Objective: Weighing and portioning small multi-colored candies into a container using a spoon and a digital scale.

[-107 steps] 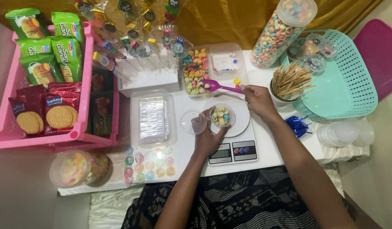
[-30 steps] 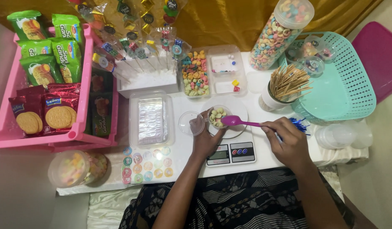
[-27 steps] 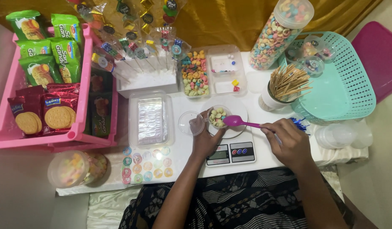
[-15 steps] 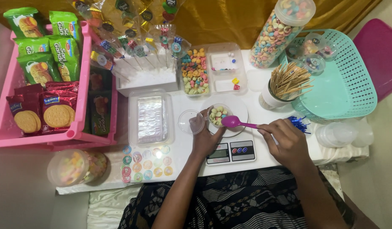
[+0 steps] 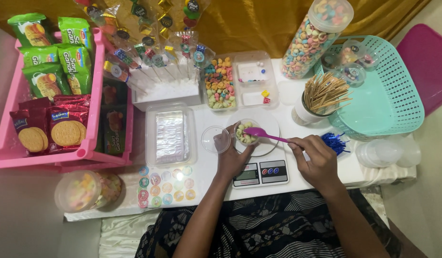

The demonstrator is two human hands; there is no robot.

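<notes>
One purple spoon (image 5: 259,133), one kitchen scale (image 5: 260,173), one teal basket (image 5: 383,95), one pink rack (image 5: 94,95), four green snack packets (image 5: 49,52) and two hands are visible.

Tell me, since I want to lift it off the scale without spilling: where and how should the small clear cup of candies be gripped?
Grip the small clear cup around its round side wall, below the open rim, probably from the left, where the left hand already steadies it. The purple spoon in the right hand blocks the right side, and it stands upright on the scale with its top open.
</notes>
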